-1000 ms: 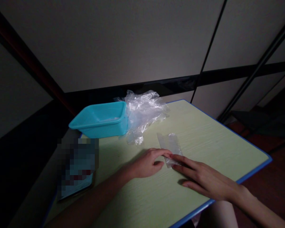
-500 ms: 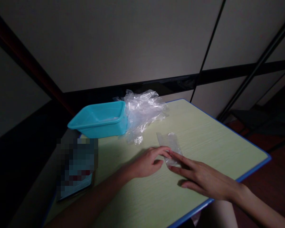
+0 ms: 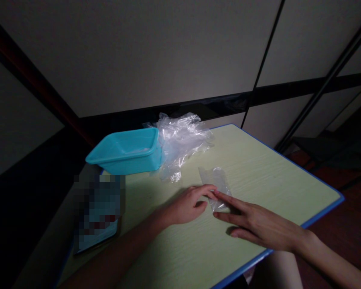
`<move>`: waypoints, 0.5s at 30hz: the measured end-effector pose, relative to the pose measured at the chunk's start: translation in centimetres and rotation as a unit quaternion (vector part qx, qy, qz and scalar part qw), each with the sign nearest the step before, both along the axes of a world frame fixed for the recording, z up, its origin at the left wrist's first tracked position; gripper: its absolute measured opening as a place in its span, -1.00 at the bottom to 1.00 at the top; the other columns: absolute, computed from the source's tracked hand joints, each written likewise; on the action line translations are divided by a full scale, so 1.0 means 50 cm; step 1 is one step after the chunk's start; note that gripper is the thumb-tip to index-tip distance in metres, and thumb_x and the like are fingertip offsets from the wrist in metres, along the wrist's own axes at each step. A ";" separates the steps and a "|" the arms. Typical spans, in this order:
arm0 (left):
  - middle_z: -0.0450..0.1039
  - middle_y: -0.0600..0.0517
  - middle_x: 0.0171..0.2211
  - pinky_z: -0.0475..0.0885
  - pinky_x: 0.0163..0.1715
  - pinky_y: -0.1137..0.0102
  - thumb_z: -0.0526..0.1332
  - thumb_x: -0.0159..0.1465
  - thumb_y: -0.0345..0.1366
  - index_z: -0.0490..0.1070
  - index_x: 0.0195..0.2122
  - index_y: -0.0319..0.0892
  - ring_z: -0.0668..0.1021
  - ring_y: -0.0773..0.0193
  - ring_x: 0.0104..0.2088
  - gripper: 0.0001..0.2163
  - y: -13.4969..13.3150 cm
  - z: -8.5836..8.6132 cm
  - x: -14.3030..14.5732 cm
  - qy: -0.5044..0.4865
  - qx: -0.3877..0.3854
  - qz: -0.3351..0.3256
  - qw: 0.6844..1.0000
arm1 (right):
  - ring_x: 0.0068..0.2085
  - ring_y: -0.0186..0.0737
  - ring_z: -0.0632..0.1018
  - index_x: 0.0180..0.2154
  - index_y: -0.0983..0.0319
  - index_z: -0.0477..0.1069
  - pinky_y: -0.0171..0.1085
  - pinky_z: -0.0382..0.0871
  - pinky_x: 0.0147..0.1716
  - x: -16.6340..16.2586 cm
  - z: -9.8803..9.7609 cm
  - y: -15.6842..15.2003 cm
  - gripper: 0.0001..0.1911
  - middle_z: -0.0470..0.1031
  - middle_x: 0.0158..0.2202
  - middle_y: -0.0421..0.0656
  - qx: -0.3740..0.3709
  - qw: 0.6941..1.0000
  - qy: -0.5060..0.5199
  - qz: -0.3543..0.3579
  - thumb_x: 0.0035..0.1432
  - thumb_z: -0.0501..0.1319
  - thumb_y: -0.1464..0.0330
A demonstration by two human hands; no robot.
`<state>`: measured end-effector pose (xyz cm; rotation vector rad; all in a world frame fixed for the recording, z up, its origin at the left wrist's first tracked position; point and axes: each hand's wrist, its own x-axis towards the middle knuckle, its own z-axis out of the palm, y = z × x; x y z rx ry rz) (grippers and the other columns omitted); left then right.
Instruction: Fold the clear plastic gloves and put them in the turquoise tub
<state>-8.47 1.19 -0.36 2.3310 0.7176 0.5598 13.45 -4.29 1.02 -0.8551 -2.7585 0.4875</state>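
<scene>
Two bare hands meet over a small clear film (image 3: 215,178), which lies flat on the pale green tabletop (image 3: 276,180), right of its middle and near the wearer's side. The left hand (image 3: 185,206) enters from the lower left, its fingers bent over the film's near part and its thumb parted from them, the tip just beside the film's left edge. The right hand (image 3: 258,224) comes from the lower right, palm down, its fingers extended and spread; the index fingertip meets the left fingertips on the film, the next finger reaches its near edge, and the thumb lies apart over the tabletop. Neither hand is closed around anything; how firmly the fingertips press cannot be told. Beyond the hands, toward the far edge, a heap (image 3: 185,138) of crumpled clear plastic adjoins a turquoise tub (image 3: 132,163). At the left edge lies a flat object (image 3: 102,212), largely masked by pixelation. Light panels (image 3: 168,60) with a black band rise behind; a leg (image 3: 284,267) shows below the blue edging.
</scene>
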 end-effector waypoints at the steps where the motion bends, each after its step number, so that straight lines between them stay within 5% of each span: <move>1: 0.43 0.06 -0.14 0.24 0.00 0.38 0.03 0.08 -0.60 0.18 0.02 -0.16 0.41 0.33 -0.06 -0.54 0.000 0.000 0.000 0.001 -0.002 0.000 1.000 | 0.18 -0.05 0.12 0.13 0.22 0.14 -0.17 0.20 0.07 0.000 0.001 0.000 -0.56 -0.26 0.27 -0.05 -0.001 1.000 0.002 0.003 0.22 0.01 0.29; 6: 0.44 0.04 -0.16 0.25 -0.02 0.36 0.05 0.07 -0.60 0.19 0.02 -0.17 0.42 0.31 -0.08 -0.54 -0.001 0.000 0.002 -0.011 -0.023 0.016 1.000 | 0.19 -0.09 0.11 0.12 0.22 0.15 -0.18 0.16 0.09 0.000 0.002 -0.001 -0.58 -0.30 0.28 -0.05 -0.010 1.000 0.002 0.009 0.23 0.00 0.30; 15: 0.47 0.03 -0.23 0.37 -0.16 0.35 0.25 0.00 -0.55 0.31 -0.07 -0.18 0.50 0.26 -0.22 -0.57 -0.016 -0.009 0.034 -0.052 -0.060 0.144 0.986 | 0.17 -0.08 0.16 0.08 0.22 0.21 -0.15 0.18 0.08 0.002 -0.007 -0.002 -0.61 -0.26 0.27 -0.05 -0.006 1.000 0.012 0.009 0.22 0.00 0.33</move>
